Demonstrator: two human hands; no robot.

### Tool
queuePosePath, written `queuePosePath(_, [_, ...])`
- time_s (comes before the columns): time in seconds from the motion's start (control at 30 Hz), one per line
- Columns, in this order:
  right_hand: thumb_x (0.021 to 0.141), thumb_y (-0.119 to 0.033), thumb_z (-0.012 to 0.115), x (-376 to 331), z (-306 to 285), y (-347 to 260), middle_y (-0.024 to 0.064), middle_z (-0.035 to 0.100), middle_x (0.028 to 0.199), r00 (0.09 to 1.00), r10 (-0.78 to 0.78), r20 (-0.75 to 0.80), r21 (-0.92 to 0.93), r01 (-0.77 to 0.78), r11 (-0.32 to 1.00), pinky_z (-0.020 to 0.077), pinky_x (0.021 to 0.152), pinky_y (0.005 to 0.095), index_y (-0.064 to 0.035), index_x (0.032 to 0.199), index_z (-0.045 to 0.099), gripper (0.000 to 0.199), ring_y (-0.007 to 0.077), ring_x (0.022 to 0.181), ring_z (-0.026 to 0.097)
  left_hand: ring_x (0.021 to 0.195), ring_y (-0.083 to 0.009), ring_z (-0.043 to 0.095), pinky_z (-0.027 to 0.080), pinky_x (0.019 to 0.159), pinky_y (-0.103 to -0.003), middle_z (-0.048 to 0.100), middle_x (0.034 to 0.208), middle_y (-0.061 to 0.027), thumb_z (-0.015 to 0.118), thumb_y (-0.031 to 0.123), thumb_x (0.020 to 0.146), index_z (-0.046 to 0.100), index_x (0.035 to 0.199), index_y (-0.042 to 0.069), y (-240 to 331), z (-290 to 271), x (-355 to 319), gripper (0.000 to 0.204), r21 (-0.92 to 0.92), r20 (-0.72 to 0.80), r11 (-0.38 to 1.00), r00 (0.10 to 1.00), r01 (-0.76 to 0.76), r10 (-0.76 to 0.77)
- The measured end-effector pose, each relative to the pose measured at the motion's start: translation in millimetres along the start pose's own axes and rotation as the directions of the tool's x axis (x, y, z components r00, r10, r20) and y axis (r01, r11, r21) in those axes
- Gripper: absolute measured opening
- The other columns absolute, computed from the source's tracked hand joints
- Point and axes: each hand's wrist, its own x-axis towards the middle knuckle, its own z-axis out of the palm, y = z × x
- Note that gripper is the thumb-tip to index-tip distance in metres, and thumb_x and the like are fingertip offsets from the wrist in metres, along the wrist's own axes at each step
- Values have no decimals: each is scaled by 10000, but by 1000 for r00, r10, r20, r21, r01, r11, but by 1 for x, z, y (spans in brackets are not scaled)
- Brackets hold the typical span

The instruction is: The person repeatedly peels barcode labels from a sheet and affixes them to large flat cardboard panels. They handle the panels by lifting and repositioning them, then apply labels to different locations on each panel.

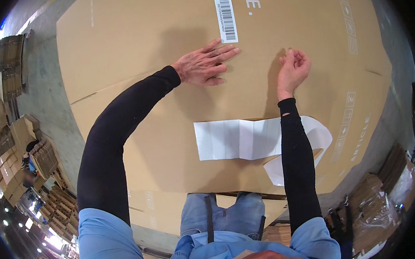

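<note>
A large flat cardboard box [131, 48] fills most of the view, and everything here is placed against it. The left hand [204, 64] lies palm down on the box's upper face, fingers stretched out and slightly spread, their tips touching the lower end of a white barcode label [226, 18] stuck to the cardboard near the box's far edge. The right hand [293, 69] hovers just above the box to the right of the left hand, well clear of the label, its fingers curled loosely inward with the tips drawn close to the thumb; whether they pinch anything I cannot tell. Nearer the person, on the box's near half, a white strip of label backing paper [239, 139] lies creased flat, its right end curling over under the right forearm. Both forearms wear black sleeves.
</note>
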Motion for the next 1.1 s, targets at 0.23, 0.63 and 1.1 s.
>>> queuePosePath(0.23, [911,-153,723,2,-5,26,70,656,916,982,-155,103,-42,160,986,541,700,263,27,1066,575,280,114,768,624,1493,-404,257,184,1219,-566,245,1606,-275,563,571,946,578,1003,1,-56,-5,44,574,41,-154,968,959,247,-238])
queuePosePath(0.63, [905,-209,748,9,-4,15,84,662,924,973,-161,165,-158,188,969,546,708,271,45,1054,597,330,133,796,642,1479,-461,247,195,1209,-564,257,1595,-289,517,648,927,661,1071,23,-32,16,112,657,94,-333,825,798,558,-502])
queuePosePath(1.1, [734,-533,813,27,-171,-38,172,571,1356,591,184,785,-587,618,523,394,1064,518,-84,1406,517,860,367,1276,511,1514,-442,148,124,1223,-564,207,1620,-277,613,465,950,614,1155,28,277,66,-176,483,-84,-10,453,454,887,-891])
